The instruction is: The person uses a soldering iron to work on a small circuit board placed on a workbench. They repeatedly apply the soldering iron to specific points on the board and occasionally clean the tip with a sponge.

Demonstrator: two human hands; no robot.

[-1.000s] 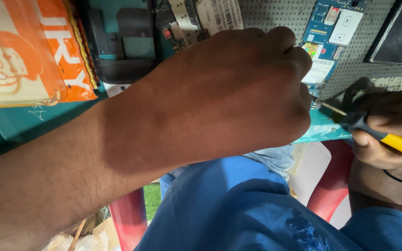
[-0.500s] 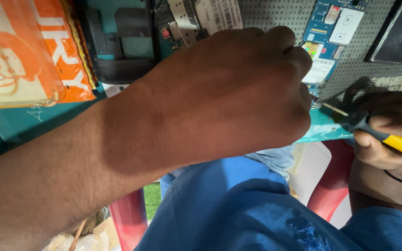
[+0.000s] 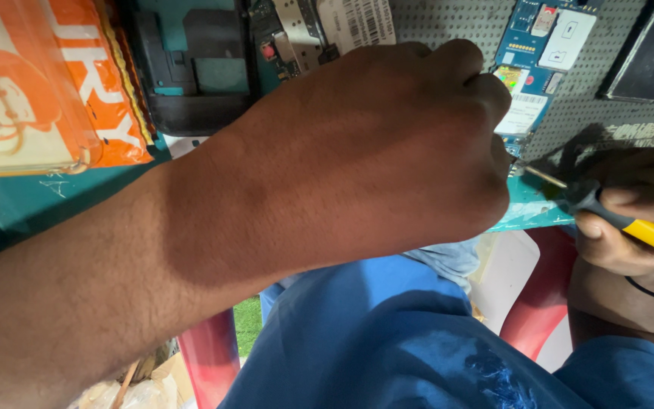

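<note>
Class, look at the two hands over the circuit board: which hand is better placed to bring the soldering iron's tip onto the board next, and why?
Probably the right hand: it grips the soldering iron, tip aimed at the blue circuit board. The left hand is fisted beside the board; what it holds is hidden.

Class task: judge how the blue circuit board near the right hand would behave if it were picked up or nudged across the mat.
The blue circuit board looks thin and flat, so probably stiff and light. It lies flat on the grey mat, so it should slide, not roll or tip. Its small exposed parts suggest it is fragile.
</note>
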